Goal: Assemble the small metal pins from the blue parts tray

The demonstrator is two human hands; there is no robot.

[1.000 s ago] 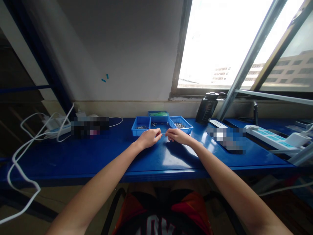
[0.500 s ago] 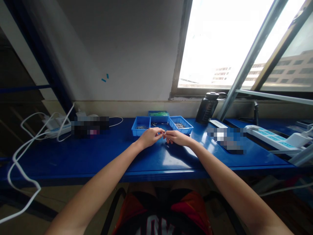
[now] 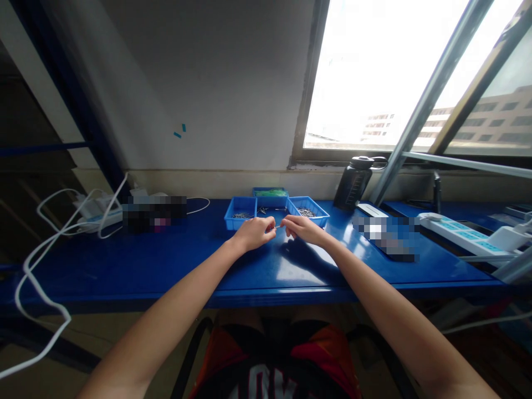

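Note:
My left hand point(image 3: 254, 233) is closed, its thumb and forefinger pinching one end of a small thin metal piece point(image 3: 278, 226). My right hand point(image 3: 304, 229) is closed as well, its fingertips pinched at the other end of that piece. A narrow gap separates the two hands, which hover over the blue table in front of the bins. Behind my left hand stands a blue bin point(image 3: 226, 220) with small slim metal parts. A second blue bin point(image 3: 325, 221), behind my right hand, holds similar silvery parts. The exact kind of the held piece is too small to make out.
A blue tray point(image 3: 254, 190) with green strips stands at the back, several small metal parts lying before it. On the blue table point(image 3: 137, 266) are a dark bottle point(image 3: 353, 183), a power strip point(image 3: 461, 235) and white cables point(image 3: 45, 238). Blurred items lie left and right.
My hands have drawn slightly apart. The thin piece now shows between the fingertips, and the fingers of my right hand are more curled.

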